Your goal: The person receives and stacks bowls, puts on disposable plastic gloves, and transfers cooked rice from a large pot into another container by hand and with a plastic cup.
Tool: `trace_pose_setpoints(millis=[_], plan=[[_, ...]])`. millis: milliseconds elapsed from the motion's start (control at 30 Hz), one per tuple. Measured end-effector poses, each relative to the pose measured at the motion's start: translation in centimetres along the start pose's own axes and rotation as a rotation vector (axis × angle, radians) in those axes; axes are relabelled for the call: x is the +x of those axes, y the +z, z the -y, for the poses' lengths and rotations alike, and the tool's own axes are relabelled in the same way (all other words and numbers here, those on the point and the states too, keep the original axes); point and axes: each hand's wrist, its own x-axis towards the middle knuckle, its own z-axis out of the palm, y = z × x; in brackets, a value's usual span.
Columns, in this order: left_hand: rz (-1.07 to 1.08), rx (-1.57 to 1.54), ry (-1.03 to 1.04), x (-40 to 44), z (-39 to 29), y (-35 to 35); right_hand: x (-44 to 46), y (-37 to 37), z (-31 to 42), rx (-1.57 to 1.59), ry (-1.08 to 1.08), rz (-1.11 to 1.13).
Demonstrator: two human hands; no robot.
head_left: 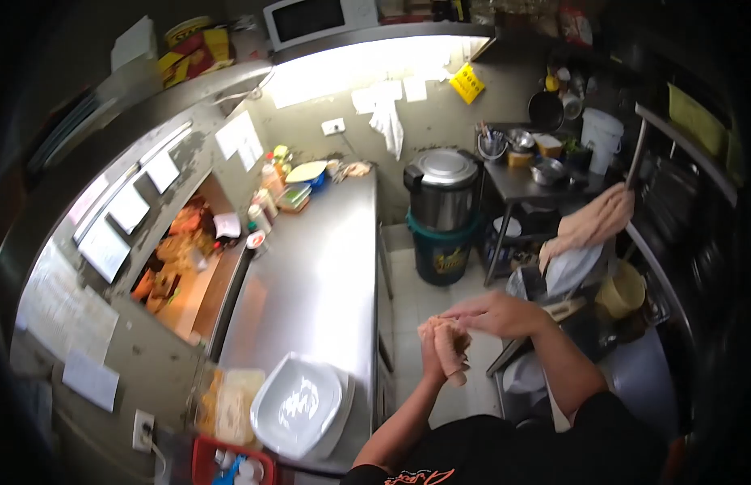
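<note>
My left hand (430,356) is in front of my body, closed around a bunched beige-pink cloth (450,356) whose end hangs below the fingers. Just above and to the right, my right hand (500,314) has its fingers stretched out flat towards the top of the cloth, slightly blurred. Whether its fingertips touch the cloth or my left hand, I cannot tell. A similar beige cloth (589,222) hangs over a rail to the right.
Left of me runs a steel counter (311,267) with stacked white square dishes (298,404) and sauce bottles (266,202). A large lidded steel pot (445,190) stands on a green bin (441,255). At the right are a worktable with bowls (547,170) and a white bucket (601,137).
</note>
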Motion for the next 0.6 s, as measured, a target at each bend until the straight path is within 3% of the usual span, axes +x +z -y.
trace_pose_setpoints(millis=[33, 100, 133, 167, 233, 300, 367, 467, 533, 567, 600], plan=[[0.137, -0.229, -0.103, 3.3, 0.5, 0.4, 1.1, -2.6, 0.0, 0.273, -0.048, -0.182], [0.337, -0.625, -0.38, 9.2, 1.7, 2.1, 3.2, -6.2, -3.2, 1.185, -0.277, -0.097], [0.303, -0.693, -0.477, 10.5, 2.2, 3.0, 4.2, -7.0, -5.8, 1.49, -0.37, 0.03], [0.259, -0.761, -0.573, 11.7, 2.7, 3.8, 5.0, -6.8, -9.0, 1.552, -0.294, -0.076], [0.04, -0.567, -0.564, 13.7, 4.5, 2.7, 6.8, -4.7, -16.6, 1.665, -0.144, -0.274], [-0.035, -0.208, -0.451, 17.5, 8.6, -3.1, 7.7, -1.3, -25.3, 1.525, 0.193, -0.717], [-0.071, -0.276, -0.472, 19.8, 5.4, -2.8, 7.2, -1.3, -29.3, 1.58, 0.294, -0.615], [-0.121, -0.281, -0.484, 28.6, -0.8, -3.6, 7.9, -7.0, -32.0, 1.661, 0.302, -0.56], [-0.133, -0.259, -0.38, 35.9, -2.7, -5.5, 8.3, -12.0, -37.0, 1.164, 0.696, -0.628], [-0.125, -0.228, -0.281, 40.4, -3.3, -7.8, 9.0, -15.2, -41.6, 0.945, 0.694, -0.678], [-0.211, 0.038, -0.181, 43.5, -5.3, -8.2, 10.8, -18.2, -41.9, 0.735, 0.697, -0.721]])
